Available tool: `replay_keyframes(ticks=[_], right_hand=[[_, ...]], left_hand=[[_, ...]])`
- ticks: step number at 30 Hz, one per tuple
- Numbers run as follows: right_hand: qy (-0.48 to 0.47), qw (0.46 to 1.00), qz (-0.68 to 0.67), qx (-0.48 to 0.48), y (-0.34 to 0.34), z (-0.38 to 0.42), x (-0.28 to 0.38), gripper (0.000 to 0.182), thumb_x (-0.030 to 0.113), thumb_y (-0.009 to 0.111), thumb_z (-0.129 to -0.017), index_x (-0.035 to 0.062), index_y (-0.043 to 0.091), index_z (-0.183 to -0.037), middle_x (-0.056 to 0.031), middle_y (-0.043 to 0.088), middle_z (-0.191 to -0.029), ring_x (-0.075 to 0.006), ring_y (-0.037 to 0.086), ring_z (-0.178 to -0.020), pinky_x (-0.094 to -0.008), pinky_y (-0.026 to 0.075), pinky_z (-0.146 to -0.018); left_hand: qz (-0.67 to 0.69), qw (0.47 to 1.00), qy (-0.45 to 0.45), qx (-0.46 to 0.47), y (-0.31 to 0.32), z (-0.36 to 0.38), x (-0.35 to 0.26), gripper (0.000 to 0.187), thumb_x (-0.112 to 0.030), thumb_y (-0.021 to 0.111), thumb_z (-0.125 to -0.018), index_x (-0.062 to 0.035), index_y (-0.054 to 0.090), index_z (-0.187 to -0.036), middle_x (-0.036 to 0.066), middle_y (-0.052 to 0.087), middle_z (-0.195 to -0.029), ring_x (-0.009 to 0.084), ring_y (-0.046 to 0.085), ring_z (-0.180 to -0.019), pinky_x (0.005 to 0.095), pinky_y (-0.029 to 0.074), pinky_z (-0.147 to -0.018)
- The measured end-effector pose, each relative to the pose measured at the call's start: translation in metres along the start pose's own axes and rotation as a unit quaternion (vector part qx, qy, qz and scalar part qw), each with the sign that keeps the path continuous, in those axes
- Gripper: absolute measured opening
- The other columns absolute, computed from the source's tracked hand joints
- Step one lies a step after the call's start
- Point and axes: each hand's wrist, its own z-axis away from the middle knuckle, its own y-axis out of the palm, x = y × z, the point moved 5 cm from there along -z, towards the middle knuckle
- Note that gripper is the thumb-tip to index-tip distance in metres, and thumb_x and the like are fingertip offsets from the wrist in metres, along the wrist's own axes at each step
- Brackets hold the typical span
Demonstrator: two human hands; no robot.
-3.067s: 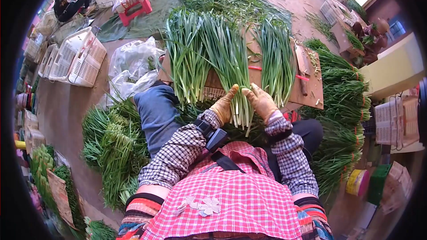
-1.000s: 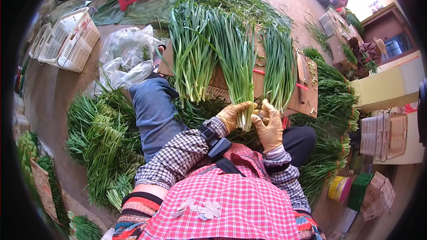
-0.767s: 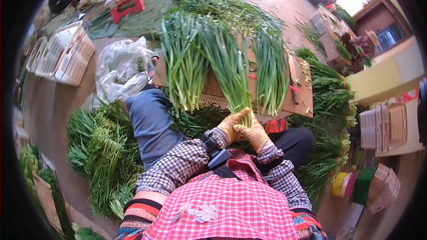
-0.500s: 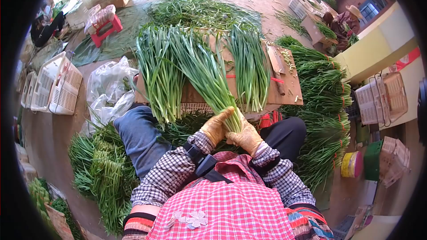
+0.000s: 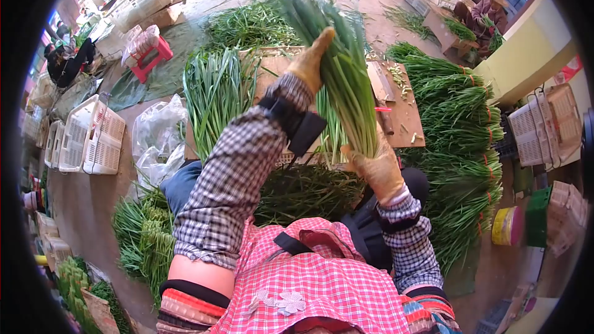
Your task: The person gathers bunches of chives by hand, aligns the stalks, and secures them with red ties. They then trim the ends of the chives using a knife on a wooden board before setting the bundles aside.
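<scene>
A bunch of garlic chives is raised above the wooden board, its leafy tips pointing away and blurred by motion. My left hand, in a yellowish glove, is closed around the leaves at the upper part. My right hand, gloved too, grips the pale stem ends. On the board's left side lies a pile of chives. More chives lie on the board, partly hidden behind the raised bunch. A flat blade-like tool rests on the right of the board.
Tied chive bundles are stacked along my right. Loose greens lie beyond the board, and more chives at my left. A plastic bag, white crates and a red stool stand left. A person sits far right.
Both hands have moved up and away from my lap with the bunch. My left hand has shifted from the stems to higher on the leaves; my right hand stays at the stem ends.
</scene>
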Motion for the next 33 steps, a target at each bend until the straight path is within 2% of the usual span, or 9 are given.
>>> replay_keyframes(ticks=[4,6,7,11,15,21,26,28,33], right_hand=[[0.025,0.996,0.074,-0.035,-0.033,-0.046,-0.064,0.074,0.006,0.070,-0.078,0.0121,0.033,-0.141,-0.0041,0.064,-0.092,-0.0093,0.058,-0.062,-0.0223,0.044,-0.046],[0.133,0.980,0.130,-0.073,-0.053,-0.062,-0.123,0.074,0.004,0.068,-0.077,0.0113,0.031,-0.141,-0.0051,0.064,-0.093,-0.0104,0.058,-0.063,-0.0236,0.045,-0.046],[0.173,0.969,0.173,-0.044,-0.059,-0.070,-0.155,0.100,0.014,0.071,-0.076,0.0096,0.004,-0.150,-0.0150,0.065,-0.106,-0.0191,0.066,-0.084,-0.0290,0.054,-0.071],[0.156,0.982,0.090,-0.050,-0.047,-0.056,-0.139,0.106,0.025,0.076,-0.075,0.0103,0.002,-0.150,-0.0196,0.064,-0.110,-0.0258,0.066,-0.089,-0.0320,0.054,-0.075],[0.138,0.943,0.297,-0.066,-0.057,-0.052,-0.107,0.113,0.057,0.073,-0.071,0.0066,0.010,-0.149,-0.0269,0.060,-0.116,-0.0387,0.061,-0.103,-0.0399,0.049,-0.088],[0.062,0.870,0.483,-0.080,-0.070,-0.035,-0.066,0.089,0.057,0.068,-0.075,-0.0005,0.040,-0.138,-0.0259,0.059,-0.117,-0.0361,0.058,-0.110,-0.0399,0.045,-0.092],[0.121,0.868,0.469,-0.109,-0.076,-0.025,-0.046,0.083,0.058,0.068,-0.075,0.0027,0.049,-0.133,-0.0163,0.067,-0.101,-0.0306,0.063,-0.096,-0.0382,0.047,-0.087],[0.104,0.858,0.486,-0.125,-0.084,-0.026,-0.056,0.066,0.058,0.067,-0.077,0.0013,0.062,-0.111,-0.0113,0.067,-0.083,-0.0264,0.063,-0.081,-0.0383,0.049,-0.078],[0.228,0.928,0.295,-0.026,-0.066,-0.005,-0.055,0.041,0.040,0.068,-0.085,-0.0007,0.062,-0.080,-0.0078,0.063,-0.065,-0.0123,0.057,-0.052,-0.0279,0.047,-0.051]], left_hand=[[-0.181,0.952,-0.046,-0.244,-0.023,-0.023,0.019,0.100,-0.066,0.071,-0.068,-0.0008,0.038,-0.136,0.020,0.047,-0.133,0.0302,0.048,-0.121,0.0407,0.040,-0.102],[-0.211,0.956,0.024,-0.204,-0.033,-0.010,0.053,0.115,-0.071,0.066,-0.068,-0.0020,0.019,-0.146,0.024,0.029,-0.146,0.0325,0.029,-0.137,0.0427,0.024,-0.111],[-0.350,0.913,0.102,-0.184,-0.036,-0.003,0.066,0.105,-0.067,0.064,-0.073,-0.0038,0.023,-0.146,0.024,0.029,-0.147,0.0327,0.027,-0.138,0.0441,0.023,-0.112],[-0.683,0.717,0.136,0.036,-0.004,0.056,0.101,0.070,-0.049,0.060,-0.087,-0.0136,0.036,-0.143,0.017,0.028,-0.150,0.0339,0.023,-0.140,0.0474,0.018,-0.113],[-0.588,0.781,0.207,-0.016,-0.011,0.076,0.096,0.067,-0.043,0.058,-0.090,-0.0141,0.033,-0.145,0.018,0.026,-0.150,0.0333,0.023,-0.140,0.0448,0.017,-0.114],[-0.561,0.747,0.344,-0.095,-0.046,0.124,0.077,0.039,-0.028,0.058,-0.093,-0.0021,0.052,-0.122,0.015,0.053,-0.121,0.0280,0.050,-0.116,0.0378,0.039,-0.100],[-0.560,0.779,0.257,-0.111,-0.076,0.189,0.085,0.026,-0.022,0.063,-0.089,-0.0026,0.057,-0.105,0.010,0.058,-0.096,0.0213,0.057,-0.086,0.0335,0.047,-0.080],[-0.546,0.806,0.195,-0.115,-0.090,0.206,0.101,0.022,-0.019,0.068,-0.086,-0.0029,0.059,-0.098,0.009,0.059,-0.091,0.0183,0.059,-0.081,0.0304,0.049,-0.076],[-0.655,0.752,-0.063,-0.039,-0.117,0.216,0.151,0.069,-0.030,0.067,-0.084,-0.0040,0.037,-0.140,0.023,0.051,-0.130,0.0349,0.049,-0.122,0.0373,0.039,-0.103]])
